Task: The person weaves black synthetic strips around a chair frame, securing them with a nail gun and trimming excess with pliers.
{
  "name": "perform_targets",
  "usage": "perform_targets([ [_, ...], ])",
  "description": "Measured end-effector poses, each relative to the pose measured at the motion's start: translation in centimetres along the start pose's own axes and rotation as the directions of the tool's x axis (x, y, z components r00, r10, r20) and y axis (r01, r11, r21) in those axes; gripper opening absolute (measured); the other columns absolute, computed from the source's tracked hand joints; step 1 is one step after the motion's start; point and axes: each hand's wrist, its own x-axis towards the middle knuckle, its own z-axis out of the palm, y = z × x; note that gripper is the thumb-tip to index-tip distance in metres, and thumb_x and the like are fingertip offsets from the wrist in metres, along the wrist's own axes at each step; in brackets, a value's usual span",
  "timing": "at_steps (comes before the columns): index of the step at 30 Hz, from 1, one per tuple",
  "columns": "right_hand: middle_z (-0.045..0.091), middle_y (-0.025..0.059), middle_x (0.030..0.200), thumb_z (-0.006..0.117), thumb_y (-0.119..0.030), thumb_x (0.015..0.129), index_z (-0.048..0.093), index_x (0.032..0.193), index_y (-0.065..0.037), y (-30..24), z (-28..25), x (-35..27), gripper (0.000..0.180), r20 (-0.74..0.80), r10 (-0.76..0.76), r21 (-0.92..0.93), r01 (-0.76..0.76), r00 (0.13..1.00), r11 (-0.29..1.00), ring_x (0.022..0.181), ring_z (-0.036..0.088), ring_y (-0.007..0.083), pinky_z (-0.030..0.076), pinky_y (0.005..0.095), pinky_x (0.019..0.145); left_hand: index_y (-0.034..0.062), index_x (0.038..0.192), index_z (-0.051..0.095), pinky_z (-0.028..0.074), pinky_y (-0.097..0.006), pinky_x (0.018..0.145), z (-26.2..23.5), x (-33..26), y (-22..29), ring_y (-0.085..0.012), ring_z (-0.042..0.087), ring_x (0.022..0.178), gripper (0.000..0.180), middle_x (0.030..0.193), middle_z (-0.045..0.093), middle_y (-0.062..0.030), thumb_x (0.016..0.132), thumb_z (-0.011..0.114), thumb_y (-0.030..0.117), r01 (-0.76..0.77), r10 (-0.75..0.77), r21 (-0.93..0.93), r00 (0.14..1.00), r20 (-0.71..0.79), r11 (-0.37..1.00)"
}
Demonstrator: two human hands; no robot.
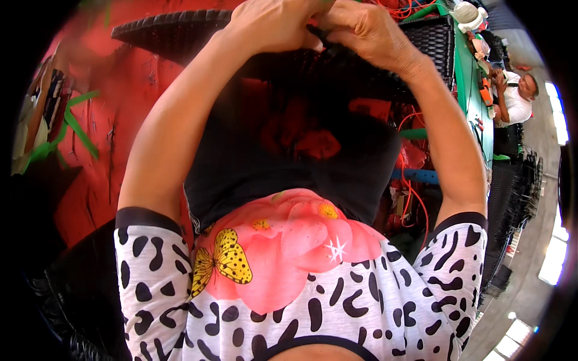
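Both my hands meet at the top edge of the view, close together over a black woven wicker piece (174, 37). My left hand (274, 25) is closed, its fingers curled in and the thumb tip pointing toward the other hand. Bent and pinching, the fingers of my right hand (373, 37) press close beside the left. Something dark lies between the fingertips, too small and shadowed to name. A ribbed edge of the wicker runs out to the left of my hands, and an open-weave black side (439, 51) shows to the right. The top edge cuts off part of both hands.
Red sheeting (144, 114) spreads at the left, with green straps (78, 126). Orange cords (415, 195) hang at the right. Beyond is a green-edged workbench (472, 90), with a seated person in white (516, 96) and black woven pieces (512, 198) nearby.
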Motion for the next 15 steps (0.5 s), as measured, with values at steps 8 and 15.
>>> perform_targets([
  [8,0.054,0.012,0.08,0.059,-0.012,0.077,0.057,0.079,-0.005,-0.9,-2.8,2.8,0.007,0.399,-0.407,-0.275,0.531,0.822,0.802,0.078,0.058,0.03,0.048,0.039,0.068,0.0064,0.088,0.068,0.05,-0.046,0.07,-0.7,-0.4,0.5,-0.0364,0.065,0.082,0.035,0.078,0.066,-0.0178,0.065,0.078,0.031,0.026,-0.024,-0.029,0.998,0.055,0.999],
  [15,0.052,0.0085,0.077,0.055,-0.013,0.079,0.054,0.074,-0.007,-1.3,-2.9,1.4,0.008,0.504,-0.463,-0.273,0.643,0.729,0.715,0.075,0.056,0.0281,0.047,0.0363,0.066,0.0042,0.084,0.068,0.05,-0.047,0.069,0.2,-0.9,1.3,-0.0377,0.065,0.08,0.031,0.077,0.065,-0.0195,0.064,0.078,0.026,0.0,0.011,-0.11,0.995,0.094,0.994],
])
